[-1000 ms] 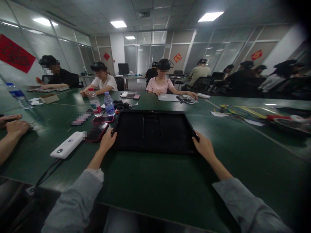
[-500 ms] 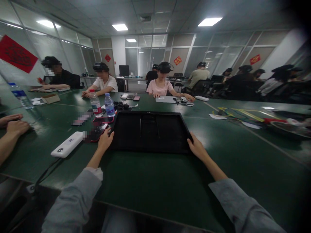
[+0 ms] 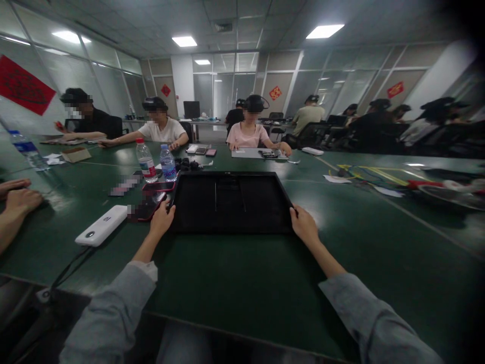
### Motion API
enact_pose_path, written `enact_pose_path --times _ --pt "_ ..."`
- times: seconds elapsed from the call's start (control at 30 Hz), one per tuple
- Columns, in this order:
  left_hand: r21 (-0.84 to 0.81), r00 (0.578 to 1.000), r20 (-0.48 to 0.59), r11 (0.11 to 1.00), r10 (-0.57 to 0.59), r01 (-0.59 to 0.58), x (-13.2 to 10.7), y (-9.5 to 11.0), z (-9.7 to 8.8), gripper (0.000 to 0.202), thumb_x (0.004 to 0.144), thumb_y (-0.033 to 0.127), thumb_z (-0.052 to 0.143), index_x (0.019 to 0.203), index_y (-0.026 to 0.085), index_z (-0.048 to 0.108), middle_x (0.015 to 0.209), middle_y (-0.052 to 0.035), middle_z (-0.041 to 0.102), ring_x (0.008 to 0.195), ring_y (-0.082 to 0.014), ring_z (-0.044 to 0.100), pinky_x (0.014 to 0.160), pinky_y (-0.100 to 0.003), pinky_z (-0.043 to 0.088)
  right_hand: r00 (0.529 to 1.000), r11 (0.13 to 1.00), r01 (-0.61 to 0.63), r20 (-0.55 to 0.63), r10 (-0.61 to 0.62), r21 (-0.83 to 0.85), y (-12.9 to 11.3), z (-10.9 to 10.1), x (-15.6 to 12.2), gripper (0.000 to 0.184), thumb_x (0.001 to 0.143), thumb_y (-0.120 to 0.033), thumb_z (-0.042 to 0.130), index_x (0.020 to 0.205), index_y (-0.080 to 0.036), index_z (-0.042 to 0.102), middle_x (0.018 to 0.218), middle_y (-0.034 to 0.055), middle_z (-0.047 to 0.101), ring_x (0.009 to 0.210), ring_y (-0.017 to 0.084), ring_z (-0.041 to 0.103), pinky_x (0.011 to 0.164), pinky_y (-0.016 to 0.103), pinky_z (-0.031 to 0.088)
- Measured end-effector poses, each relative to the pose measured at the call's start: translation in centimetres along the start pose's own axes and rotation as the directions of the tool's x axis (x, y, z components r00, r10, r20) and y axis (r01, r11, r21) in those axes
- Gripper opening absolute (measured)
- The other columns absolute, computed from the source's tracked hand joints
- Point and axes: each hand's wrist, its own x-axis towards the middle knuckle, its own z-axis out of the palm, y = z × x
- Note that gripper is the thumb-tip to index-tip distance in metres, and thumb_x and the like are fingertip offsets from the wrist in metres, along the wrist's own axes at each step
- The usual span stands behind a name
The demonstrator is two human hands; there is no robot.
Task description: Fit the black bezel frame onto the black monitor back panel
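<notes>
A flat black rectangular panel (image 3: 231, 202) lies face down on the green table (image 3: 242, 283) in front of me. My left hand (image 3: 161, 220) grips its near left corner, fingers curled over the edge. My right hand (image 3: 303, 225) grips the near right corner the same way. Both my sleeves are grey.
Left of the panel lie a red-cased phone (image 3: 146, 210), a white power bank (image 3: 100, 225) with a cable, and two water bottles (image 3: 146, 162). Another person's hands (image 3: 18, 197) rest at the far left. Several people sit across the table. Coloured cables (image 3: 375, 174) lie at the right.
Both hands stay on the panel's near corners. The panel and hands have shifted slightly left in the view as the camera moved.
</notes>
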Motion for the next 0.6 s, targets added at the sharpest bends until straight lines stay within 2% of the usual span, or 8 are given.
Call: enact_pose_path --times 0.13,0.23,0.33,0.43,0.53,0.6 --pt "0.036 1.0 -0.022 0.999 0.009 -0.009 -0.5 0.4 -0.3 0.047 0.1 0.041 0.051 0.142 0.019 0.055 0.131 -0.0163 0.072 0.121 -0.0312 0.068 0.102 -0.045 0.052 1.0 0.999 -0.001 -0.027 0.002 0.043 0.4 0.1 0.0 0.057 0.102 -0.042 0.033 0.134 -0.007 0.065 0.128 0.0222 0.068 0.117 0.033 0.064 0.105 0.051 0.048" --pt "0.083 0.997 -0.065 0.996 0.035 -0.03 -0.8 0.8 -0.7 0.046 0.099 0.042 0.051 0.139 0.019 0.057 0.13 -0.015 0.072 0.121 -0.0321 0.068 0.101 -0.046 0.052 0.992 1.0 0.014 -0.123 -0.011 0.026 0.1 -0.2 -0.1 0.06 0.1 -0.044 0.036 0.139 -0.005 0.06 0.123 0.0232 0.069 0.113 0.034 0.064 0.103 0.053 0.048" --pt "0.137 0.981 -0.156 0.986 0.115 -0.093 -1.2 1.3 -0.9 0.045 0.1 0.042 0.05 0.136 0.017 0.058 0.131 -0.0159 0.069 0.122 -0.0323 0.066 0.101 -0.046 0.051 0.968 0.996 0.087 -0.235 -0.089 -0.017 -0.7 -0.9 -0.1 0.063 0.1 -0.045 0.038 0.144 -0.003 0.052 0.121 0.0245 0.067 0.116 0.035 0.06 0.104 0.054 0.047" --pt "0.197 0.945 -0.257 0.968 0.202 -0.154 -1.6 2.1 -0.9 0.047 0.1 0.043 0.049 0.136 0.014 0.058 0.133 -0.0183 0.066 0.123 -0.0345 0.062 0.1 -0.05 0.051 0.939 0.985 0.16 -0.298 -0.173 -0.067 -1.9 -1.5 -0.3 0.066 0.101 -0.046 0.037 0.15 -0.003 0.045 0.129 0.0265 0.061 0.123 0.036 0.054 0.106 0.056 0.044" --pt "0.237 0.906 -0.289 0.94 0.31 -0.246 -2.1 2.7 -0.7 0.049 0.101 0.042 0.047 0.141 0.015 0.055 0.14 -0.0197 0.06 0.129 -0.035 0.057 0.104 -0.052 0.048 0.931 0.97 0.213 -0.279 -0.237 -0.114 -3.0 -1.5 -0.8 0.071 0.102 -0.05 0.037 0.156 -0.004 0.036 0.141 0.0277 0.051 0.134 0.037 0.045 0.109 0.058 0.041" --pt "0.258 0.886 -0.254 0.91 0.387 -0.323 -2.3 2.9 -0.5 0.051 0.102 0.041 0.046 0.145 0.016 0.053 0.145 -0.0192 0.056 0.134 -0.0344 0.053 0.108 -0.052 0.045 0.948 0.964 0.218 -0.203 -0.246 -0.152 -3.5 -1.3 -1.3 0.071 0.102 -0.052 0.037 0.158 -0.009 0.035 0.149 0.0263 0.044 0.139 0.038 0.04 0.11 0.06 0.04"
